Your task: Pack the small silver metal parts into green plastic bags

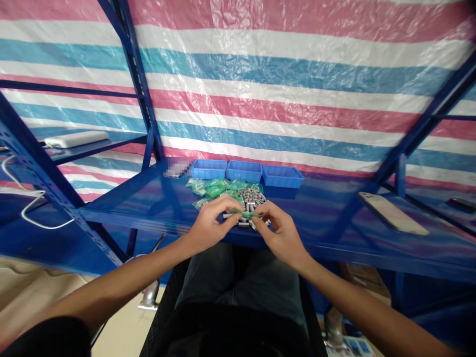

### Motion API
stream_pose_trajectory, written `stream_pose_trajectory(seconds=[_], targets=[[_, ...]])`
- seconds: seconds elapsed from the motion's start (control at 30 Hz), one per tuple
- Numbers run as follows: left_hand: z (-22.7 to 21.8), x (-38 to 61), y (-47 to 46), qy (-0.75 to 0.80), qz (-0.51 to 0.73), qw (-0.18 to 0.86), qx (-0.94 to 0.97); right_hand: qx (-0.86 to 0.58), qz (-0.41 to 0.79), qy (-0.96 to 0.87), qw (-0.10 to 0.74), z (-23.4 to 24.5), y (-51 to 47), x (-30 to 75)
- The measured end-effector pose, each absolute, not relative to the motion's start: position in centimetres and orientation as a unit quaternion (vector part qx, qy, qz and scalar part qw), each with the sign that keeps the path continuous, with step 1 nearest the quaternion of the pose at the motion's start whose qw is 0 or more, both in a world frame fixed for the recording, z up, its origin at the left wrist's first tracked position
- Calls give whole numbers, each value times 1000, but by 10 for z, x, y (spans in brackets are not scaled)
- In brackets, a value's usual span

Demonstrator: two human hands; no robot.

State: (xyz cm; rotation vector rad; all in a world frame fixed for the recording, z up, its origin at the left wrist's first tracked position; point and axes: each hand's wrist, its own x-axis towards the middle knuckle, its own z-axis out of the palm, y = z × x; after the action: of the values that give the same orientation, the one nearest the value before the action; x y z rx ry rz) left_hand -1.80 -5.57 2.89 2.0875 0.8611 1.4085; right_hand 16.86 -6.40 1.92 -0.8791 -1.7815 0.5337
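Observation:
My left hand (215,220) and my right hand (278,229) meet over the front part of the blue table. Between them they pinch a small green plastic bag (246,214), one side in each hand's fingertips. Just behind and below the fingers lies a pile of small grey metal pieces (253,195), with several short silver cylinders (243,224) nearest me. Left of that pile is a heap of green and clear plastic bags (215,187). My fingers hide part of the cylinders and of the held bag.
Three blue bins, left (209,169), middle (244,171) and right (282,177), stand along the table's back. A pale phone (393,213) lies at the right. Blue steel posts (136,74) flank the table (327,208), and a striped plastic sheet (297,79) hangs behind.

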Motion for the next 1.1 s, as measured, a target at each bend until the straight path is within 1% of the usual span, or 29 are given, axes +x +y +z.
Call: stream_pose_trajectory(seconds=[0.07,0.17,0.27,0.33,0.37,0.43,0.5,0.53,0.6,0.67,0.73,0.77,0.83,0.93,1.0,1.1], targets=[[41,-27,-47,321,520,146,778,-370,195,-740,527,21,-64,170],[60,-42,-14,382,542,32,748,-377,183,-731,539,21,-61,172],[72,-59,40,424,549,-27,719,-370,180,-737,536,23,-60,173],[73,-70,78,443,514,-24,735,-362,180,-743,533,25,-61,173],[73,-76,95,460,477,2,749,-359,179,-744,534,27,-61,174],[68,-88,120,517,393,90,755,-356,177,-743,539,30,-62,176],[62,-100,131,529,352,132,761,-358,174,-739,543,32,-61,178],[58,-105,131,529,347,137,762,-360,173,-739,543,33,-61,179],[50,-111,121,535,364,106,755,-362,174,-739,540,34,-59,180],[43,-110,105,542,381,42,748,-366,179,-741,534,33,-58,180],[37,-104,89,537,354,-49,764,-368,185,-744,526,31,-59,179],[34,-100,83,530,323,-73,781,-370,186,-747,520,31,-59,178],[30,-90,77,525,247,-80,811,-375,189,-753,507,29,-60,176],[30,-78,82,539,140,-55,829,-387,196,-754,494,27,-61,174],[32,-72,87,555,97,-51,825,-392,199,-753,490,26,-59,173],[36,-66,89,576,78,-79,810,-399,203,-752,484,25,-56,174]])
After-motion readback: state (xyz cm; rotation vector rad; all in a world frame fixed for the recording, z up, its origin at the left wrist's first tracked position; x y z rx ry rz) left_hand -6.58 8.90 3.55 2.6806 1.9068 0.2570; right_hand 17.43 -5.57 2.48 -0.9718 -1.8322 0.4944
